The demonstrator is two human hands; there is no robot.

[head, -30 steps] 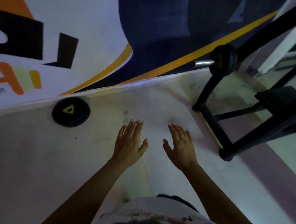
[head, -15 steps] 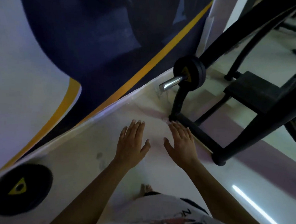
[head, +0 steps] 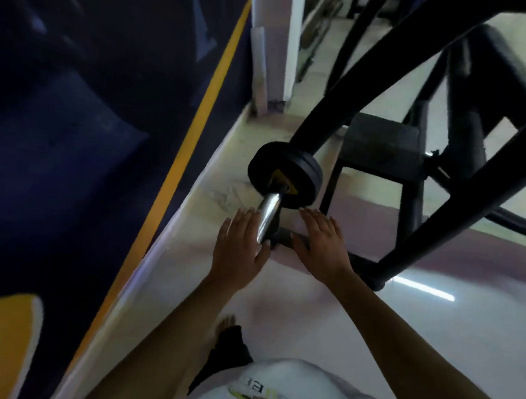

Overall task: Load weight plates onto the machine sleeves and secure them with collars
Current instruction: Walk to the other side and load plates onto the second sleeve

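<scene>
2 hands out flat, fingers straight, gripping nothing. left hand [head: 239,250] just beside tip of shiny chrome cylindrical sleeve [head: 268,212], can't tell if touching. right hand [head: 323,247] on sleeve's other side, just below matte black round weight plates [head: 288,176] w/ yellow mark on face. Plates sit at sleeve's inner end, against black tubular machine frame [head: 473,195]. Glossy pale floor [head: 432,336] underneath, dark blue wall with yellow stripe [head: 105,126] on left.

Pale glossy floor [head: 462,353] bearing the black machine frame [head: 461,200] beside the painted wall [head: 87,156]; a bare foot [head: 225,323] stands nearer.
</scene>
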